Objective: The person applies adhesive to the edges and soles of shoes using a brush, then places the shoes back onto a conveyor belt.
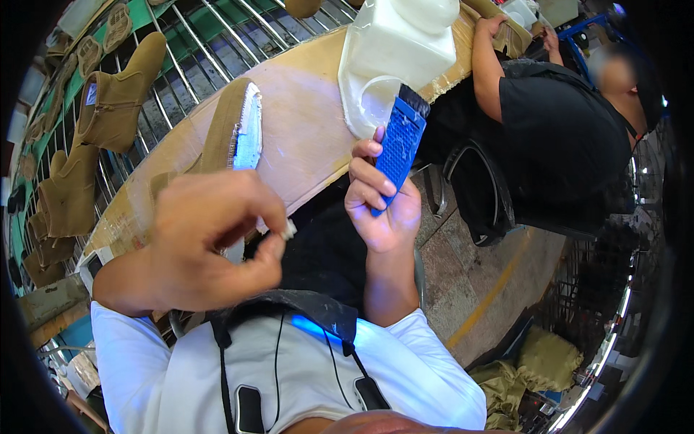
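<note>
My right hand (pixel 383 206) is raised and wrapped round a blue plastic brush (pixel 402 143) with a textured handle and dark bristles at its upper end. Thumb and finger of my left hand (pixel 217 239), blurred by motion, pinch a small whitish scrap (pixel 290 230); its kind is too small to make out. Behind that hand a brown boot (pixel 224 123) lies on the cardboard-covered bench top (pixel 303 94), partly hidden by my left hand. A white coating shows along the boot's sole side.
A white plastic container (pixel 405 50) with a translucent round rim stands at the far bench edge. Several brown boots (pixel 119 94) rest on a metal-bar rack (pixel 188 58) at left. To the right sits a co-worker in black (pixel 564 130), hands on another boot (pixel 510 35).
</note>
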`<state>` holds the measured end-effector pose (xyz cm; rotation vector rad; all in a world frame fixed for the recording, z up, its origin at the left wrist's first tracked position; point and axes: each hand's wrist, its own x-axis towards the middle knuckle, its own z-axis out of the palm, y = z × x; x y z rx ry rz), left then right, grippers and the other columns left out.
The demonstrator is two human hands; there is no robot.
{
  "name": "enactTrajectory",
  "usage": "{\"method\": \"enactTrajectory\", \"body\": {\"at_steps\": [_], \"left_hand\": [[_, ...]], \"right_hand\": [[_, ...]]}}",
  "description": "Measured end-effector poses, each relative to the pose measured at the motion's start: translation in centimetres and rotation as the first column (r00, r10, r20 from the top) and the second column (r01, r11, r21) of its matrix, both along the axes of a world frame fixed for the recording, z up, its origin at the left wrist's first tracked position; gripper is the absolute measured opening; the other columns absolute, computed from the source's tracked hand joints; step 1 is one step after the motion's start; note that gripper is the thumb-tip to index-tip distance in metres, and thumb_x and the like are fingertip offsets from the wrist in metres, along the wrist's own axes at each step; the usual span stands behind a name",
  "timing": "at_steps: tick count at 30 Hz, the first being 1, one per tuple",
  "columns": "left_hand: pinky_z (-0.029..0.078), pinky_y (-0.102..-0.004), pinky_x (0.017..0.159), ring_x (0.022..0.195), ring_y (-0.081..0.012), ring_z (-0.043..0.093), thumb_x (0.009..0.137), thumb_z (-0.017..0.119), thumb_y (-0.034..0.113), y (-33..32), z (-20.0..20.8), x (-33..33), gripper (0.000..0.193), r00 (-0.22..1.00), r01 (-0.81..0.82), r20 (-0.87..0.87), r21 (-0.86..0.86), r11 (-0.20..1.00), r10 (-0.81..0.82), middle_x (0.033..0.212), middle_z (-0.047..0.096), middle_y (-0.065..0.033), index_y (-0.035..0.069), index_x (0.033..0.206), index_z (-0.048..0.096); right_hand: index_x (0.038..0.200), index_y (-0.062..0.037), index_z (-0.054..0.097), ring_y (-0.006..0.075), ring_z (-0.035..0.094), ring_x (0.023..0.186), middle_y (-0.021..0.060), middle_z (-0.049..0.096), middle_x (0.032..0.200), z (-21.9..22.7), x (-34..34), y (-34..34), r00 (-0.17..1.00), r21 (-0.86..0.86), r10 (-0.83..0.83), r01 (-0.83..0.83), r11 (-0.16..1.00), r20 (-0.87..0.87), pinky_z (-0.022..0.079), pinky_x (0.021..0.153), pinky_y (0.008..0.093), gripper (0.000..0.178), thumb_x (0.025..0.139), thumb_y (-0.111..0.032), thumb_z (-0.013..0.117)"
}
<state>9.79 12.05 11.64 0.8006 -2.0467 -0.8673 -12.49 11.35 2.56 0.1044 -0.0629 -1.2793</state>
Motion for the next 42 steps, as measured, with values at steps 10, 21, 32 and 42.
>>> {"method": "enactTrajectory", "body": {"at_steps": [10, 21, 32, 42], "left_hand": [[0.028, -0.0215, 0.048, 0.053, -0.0051, 0.040, 0.078, 0.066, -0.002, -3.1, -2.0, -3.0, 0.013, 0.985, -0.129, -0.128, -0.125, 0.984, 0.113, 0.066, 0.052, 0.0002, 0.002, 0.091, 0.066], [0.028, -0.0257, 0.046, 0.049, -0.0096, 0.037, 0.074, 0.068, 0.000, -4.2, -2.2, -4.8, 0.018, 0.988, -0.145, -0.085, -0.176, 0.974, 0.131, 0.061, 0.046, -0.0026, 0.004, 0.092, 0.066], [0.029, -0.0263, 0.044, 0.047, -0.0117, 0.038, 0.072, 0.069, 0.003, -5.0, -2.1, -5.3, 0.019, 0.979, -0.175, -0.166, -0.370, 0.912, 0.120, 0.061, 0.046, -0.0039, 0.004, 0.090, 0.065], [0.030, -0.0264, 0.044, 0.047, -0.0112, 0.037, 0.071, 0.068, 0.002, -4.7, -2.2, -4.4, 0.015, 0.969, -0.238, -0.151, -0.374, 0.896, 0.194, 0.059, 0.044, -0.0027, 0.005, 0.084, 0.062]], "right_hand": [[0.112, 0.0035, 0.048, 0.0076, 0.039, 0.050, 0.0086, 0.044, 0.086, -0.8, 0.8, 1.0, 0.993, -0.134, 0.108, -0.114, 0.984, -0.057, 0.032, 0.040, 0.0200, 0.024, 0.094, -0.012, 0.043], [0.096, 0.0005, 0.042, 0.0075, 0.039, 0.041, 0.0077, 0.045, 0.072, -0.6, 2.0, 1.2, 0.941, -0.274, 0.319, -0.280, 0.920, 0.109, 0.030, 0.038, 0.0212, 0.011, 0.092, -0.010, 0.044], [0.088, -0.0030, 0.048, 0.0058, 0.036, 0.035, 0.0047, 0.047, 0.062, -0.4, 2.7, 1.7, 0.948, -0.181, 0.317, -0.310, 0.933, 0.011, 0.024, 0.030, 0.0190, 0.011, 0.091, -0.013, 0.046], [0.091, -0.0025, 0.045, 0.0058, 0.037, 0.038, 0.0042, 0.044, 0.066, -0.6, 3.0, 1.7, 0.926, -0.317, 0.363, -0.314, 0.895, 0.107, 0.028, 0.035, 0.0203, 0.010, 0.091, -0.013, 0.047]]}}
